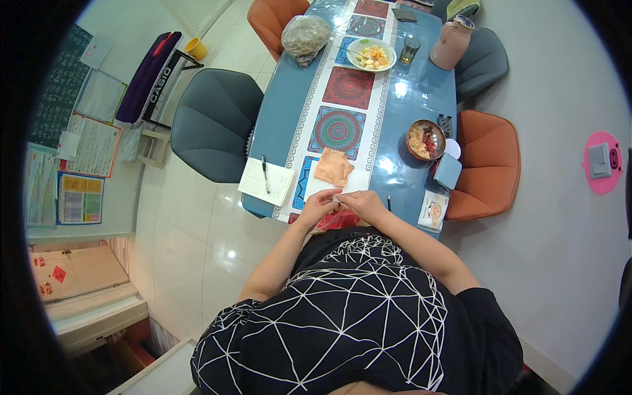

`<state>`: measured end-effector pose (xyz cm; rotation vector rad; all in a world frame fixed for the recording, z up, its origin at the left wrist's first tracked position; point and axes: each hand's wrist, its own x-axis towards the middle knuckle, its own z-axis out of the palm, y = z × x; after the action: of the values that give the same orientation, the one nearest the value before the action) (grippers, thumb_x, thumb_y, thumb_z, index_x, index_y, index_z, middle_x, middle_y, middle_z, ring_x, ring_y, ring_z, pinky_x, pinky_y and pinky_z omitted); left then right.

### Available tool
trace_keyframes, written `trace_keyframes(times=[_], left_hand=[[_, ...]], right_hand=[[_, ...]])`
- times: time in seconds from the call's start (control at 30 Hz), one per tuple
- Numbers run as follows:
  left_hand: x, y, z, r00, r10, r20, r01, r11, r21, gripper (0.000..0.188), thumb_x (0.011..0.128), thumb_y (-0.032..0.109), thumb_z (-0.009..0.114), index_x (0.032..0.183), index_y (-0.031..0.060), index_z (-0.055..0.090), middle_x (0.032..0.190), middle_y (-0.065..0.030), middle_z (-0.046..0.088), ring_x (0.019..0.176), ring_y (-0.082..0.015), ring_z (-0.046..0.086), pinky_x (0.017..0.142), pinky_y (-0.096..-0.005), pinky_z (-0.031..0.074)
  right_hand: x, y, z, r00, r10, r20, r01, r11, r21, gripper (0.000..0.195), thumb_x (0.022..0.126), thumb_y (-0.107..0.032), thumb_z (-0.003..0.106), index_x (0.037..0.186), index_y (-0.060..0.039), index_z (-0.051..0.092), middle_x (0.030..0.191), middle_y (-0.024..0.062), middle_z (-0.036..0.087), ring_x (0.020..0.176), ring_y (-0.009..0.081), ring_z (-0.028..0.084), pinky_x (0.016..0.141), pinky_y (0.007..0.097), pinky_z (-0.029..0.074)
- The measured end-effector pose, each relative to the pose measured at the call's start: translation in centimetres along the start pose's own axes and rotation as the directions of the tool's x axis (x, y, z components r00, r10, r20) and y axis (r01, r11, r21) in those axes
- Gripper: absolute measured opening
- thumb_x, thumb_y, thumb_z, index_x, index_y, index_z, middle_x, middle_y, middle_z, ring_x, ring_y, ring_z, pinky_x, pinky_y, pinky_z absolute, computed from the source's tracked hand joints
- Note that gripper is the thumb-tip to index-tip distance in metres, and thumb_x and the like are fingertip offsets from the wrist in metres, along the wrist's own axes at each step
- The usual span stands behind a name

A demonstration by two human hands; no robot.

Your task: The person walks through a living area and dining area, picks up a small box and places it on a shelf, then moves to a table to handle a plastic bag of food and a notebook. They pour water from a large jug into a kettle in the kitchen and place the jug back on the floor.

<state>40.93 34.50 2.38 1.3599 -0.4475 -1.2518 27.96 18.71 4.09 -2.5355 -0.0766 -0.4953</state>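
Note:
At the near edge of the table, my left hand (322,205) and my right hand (362,205) meet in front of my body. Between their fingertips is a small whitish thing (336,198), too small to name. A red plastic bag (339,220) lies just below the hands, partly hidden by them. Beyond my fingers a folded orange cloth (334,167) rests on a white sheet (357,181). Left of it, a black pen (265,174) lies on an open notebook (280,185).
On the table's right stand a metal bowl of food (425,140), a light-blue case (448,171) and a small card pack (433,210). Farther off are a plate of cut fruit (371,55), a glass (410,50), a pink jug (451,43) and a filled plastic bag (305,39). Chairs flank both sides.

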Motion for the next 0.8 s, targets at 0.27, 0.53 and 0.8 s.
trace_keyframes(times=[0.27,0.53,0.8], left_hand=[[-0.8,-0.2,-0.8,0.979,-0.106,-0.176,0.058,0.964,-0.259,0.030,0.090,0.004,0.063,0.118,-0.0062,0.059,0.108,-0.0113,0.067,0.096,-0.0180,0.065,0.086,-0.0278,0.052],[-1.4,-3.3,-2.2,0.691,0.239,-0.682,0.253,0.804,0.538,0.018,0.073,0.009,0.069,0.088,0.0023,0.074,0.076,-0.0128,0.071,0.069,-0.0182,0.069,0.065,-0.0309,0.054],[-2.2,-1.6,-5.4,0.958,0.018,-0.285,0.149,0.821,0.551,0.027,0.080,0.005,0.054,0.100,0.0058,0.072,0.074,-0.0075,0.065,0.063,-0.0181,0.063,0.059,-0.0316,0.052]], right_hand=[[-0.1,0.4,1.2,1.000,0.018,0.021,-0.018,0.999,0.039,0.024,0.084,-0.017,0.058,0.107,-0.0123,0.064,0.089,0.0096,0.070,0.071,0.0282,0.069,0.059,0.0394,0.055],[-1.7,1.4,1.4,0.819,0.551,0.160,-0.488,0.816,-0.309,0.013,0.077,-0.021,0.062,0.084,-0.0103,0.061,0.073,0.0128,0.065,0.067,0.0324,0.067,0.057,0.0458,0.052],[-3.5,5.3,3.0,0.497,0.680,0.538,-0.866,0.347,0.360,0.015,0.081,-0.022,0.065,0.084,-0.0074,0.068,0.077,0.0084,0.069,0.065,0.0217,0.065,0.061,0.0367,0.054]])
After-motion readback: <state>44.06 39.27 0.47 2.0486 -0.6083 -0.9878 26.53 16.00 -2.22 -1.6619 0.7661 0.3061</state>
